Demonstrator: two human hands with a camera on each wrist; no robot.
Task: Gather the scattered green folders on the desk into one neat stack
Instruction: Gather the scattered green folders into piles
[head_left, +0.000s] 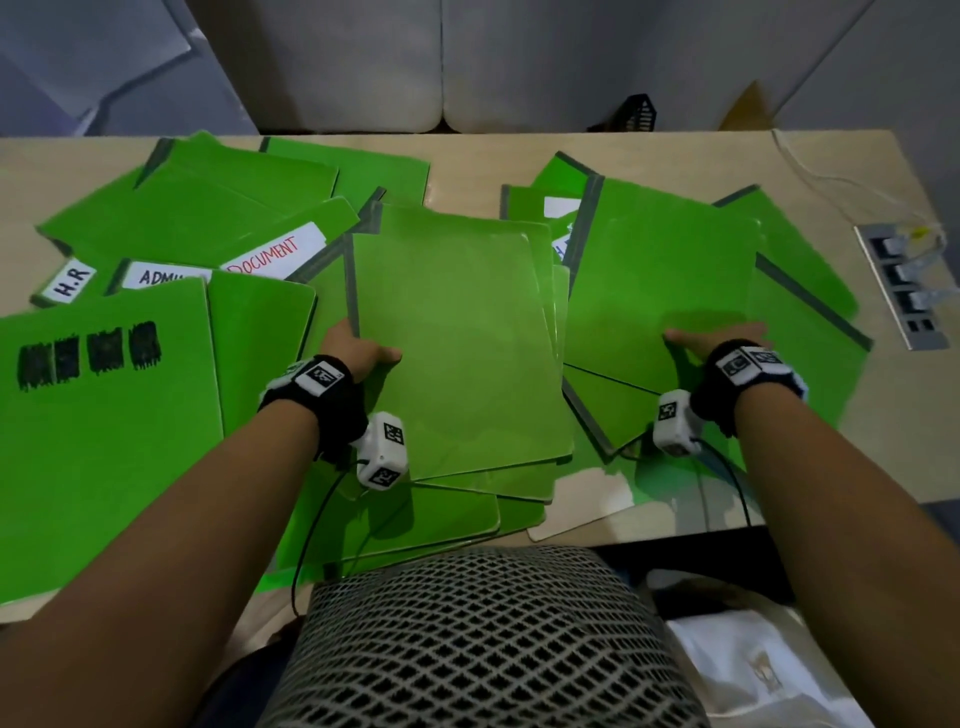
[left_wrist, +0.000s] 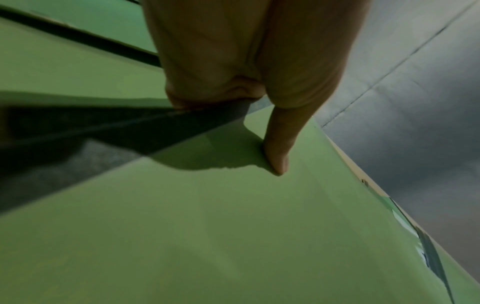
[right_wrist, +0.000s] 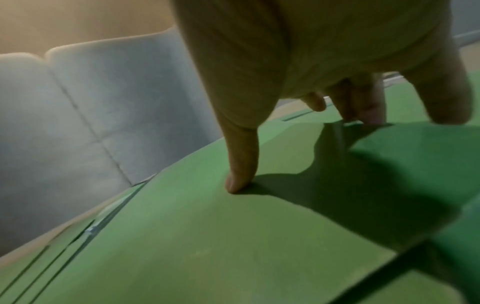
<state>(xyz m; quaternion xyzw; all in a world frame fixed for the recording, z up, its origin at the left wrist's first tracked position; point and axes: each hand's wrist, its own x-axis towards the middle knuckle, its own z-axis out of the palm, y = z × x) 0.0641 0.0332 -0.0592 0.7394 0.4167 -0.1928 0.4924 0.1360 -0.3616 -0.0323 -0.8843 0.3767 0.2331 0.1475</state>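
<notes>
Several green folders lie scattered and overlapping across the wooden desk (head_left: 467, 156). My left hand (head_left: 363, 348) (left_wrist: 236, 131) grips the left, dark-spined edge of the central folder (head_left: 452, 338) (left_wrist: 233, 226), thumb on top and fingers under the edge. My right hand (head_left: 722, 338) (right_wrist: 298, 150) holds the lower right corner of the right-hand folder (head_left: 665, 270) (right_wrist: 207, 236), thumb pressed on its face and fingers over the edge. More folders lie under both. On the left are folders labelled H.R (head_left: 70, 283), ADMIN (head_left: 161, 275) and DOCUMENT (head_left: 270, 254).
A folder with black scribbles (head_left: 88, 353) fills the near left. A socket strip (head_left: 904, 286) and white cable (head_left: 831, 176) sit at the desk's right edge. A black mesh basket (head_left: 641, 111) stands behind the desk. A mesh chair back (head_left: 467, 634) is right below me.
</notes>
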